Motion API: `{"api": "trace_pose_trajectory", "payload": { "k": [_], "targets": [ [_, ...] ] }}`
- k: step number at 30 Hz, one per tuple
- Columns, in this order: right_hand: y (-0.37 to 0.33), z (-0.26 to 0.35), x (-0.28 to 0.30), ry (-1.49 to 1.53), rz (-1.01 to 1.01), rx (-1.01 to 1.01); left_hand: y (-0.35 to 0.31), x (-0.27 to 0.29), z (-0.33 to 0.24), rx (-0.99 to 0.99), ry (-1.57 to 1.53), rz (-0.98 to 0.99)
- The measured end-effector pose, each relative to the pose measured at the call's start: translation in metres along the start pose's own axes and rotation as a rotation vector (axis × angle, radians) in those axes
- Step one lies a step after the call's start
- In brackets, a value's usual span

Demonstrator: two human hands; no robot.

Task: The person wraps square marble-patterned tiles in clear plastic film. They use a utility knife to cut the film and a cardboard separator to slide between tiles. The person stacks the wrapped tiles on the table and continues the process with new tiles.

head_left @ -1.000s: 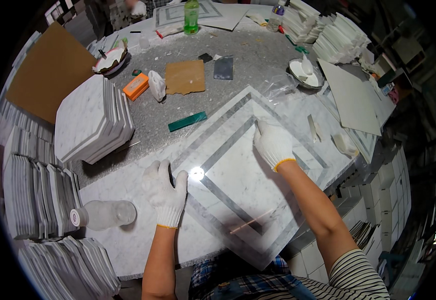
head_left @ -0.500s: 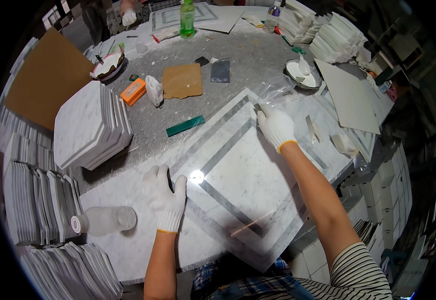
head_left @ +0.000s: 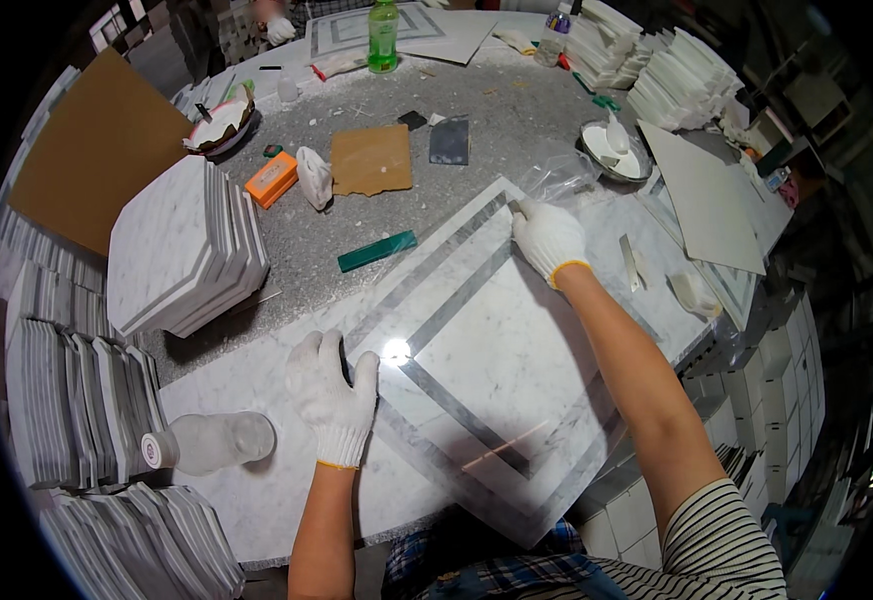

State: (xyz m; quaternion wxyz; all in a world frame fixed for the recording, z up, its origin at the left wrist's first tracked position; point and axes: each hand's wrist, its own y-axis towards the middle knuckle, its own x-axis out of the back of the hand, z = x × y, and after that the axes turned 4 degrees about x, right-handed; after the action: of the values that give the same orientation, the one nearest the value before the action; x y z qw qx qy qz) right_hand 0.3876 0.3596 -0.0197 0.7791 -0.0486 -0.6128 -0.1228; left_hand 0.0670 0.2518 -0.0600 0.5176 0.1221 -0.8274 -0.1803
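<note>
A square marble panel [head_left: 502,350] with white and grey inlaid bands lies cornerwise in front of me on a larger white marble slab [head_left: 267,510]. My left hand [head_left: 333,395], in a white knit glove, rests at the panel's left corner with its fingers apart. At the far corner, my gloved right hand [head_left: 549,242] has its fingers closed and pressed down on the grey border; anything they pinch is hidden. A bright spot of light shines on the panel beside my left thumb. Left of my left hand, a clear plastic bottle [head_left: 219,442] lies on its side.
Stacked marble tiles [head_left: 182,250] stand at left, near an orange box [head_left: 272,180]. A green block [head_left: 377,251] lies beyond the panel. Farther back are brown sandpaper [head_left: 371,160], a bowl of white paste [head_left: 615,152] and a green bottle [head_left: 383,37]. Right of my right hand lies a thin blade [head_left: 633,263].
My right hand has slid slightly away from me along the grey border, toward the panel's far corner. My left hand stays nearly in place. The whole view has shifted a little.
</note>
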Motion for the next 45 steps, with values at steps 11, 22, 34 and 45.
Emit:
{"api": "trace_pose_trajectory", "payload": {
  "k": [11,22,34,45],
  "targets": [
    [0.0,0.009,-0.007,-0.071,0.038,0.003,0.003,0.005,-0.005,0.047,-0.038,0.048],
    [-0.019,0.02,-0.007,-0.079,0.006,-0.02,0.0,-0.001,-0.002,0.009,0.01,-0.015],
    [-0.03,0.014,-0.01,-0.091,0.001,0.032,0.0,-0.002,0.0,0.022,0.026,0.01],
    [-0.033,0.017,-0.014,-0.14,-0.01,0.03,0.003,0.003,-0.003,0.063,0.004,0.077]
  ]
}}
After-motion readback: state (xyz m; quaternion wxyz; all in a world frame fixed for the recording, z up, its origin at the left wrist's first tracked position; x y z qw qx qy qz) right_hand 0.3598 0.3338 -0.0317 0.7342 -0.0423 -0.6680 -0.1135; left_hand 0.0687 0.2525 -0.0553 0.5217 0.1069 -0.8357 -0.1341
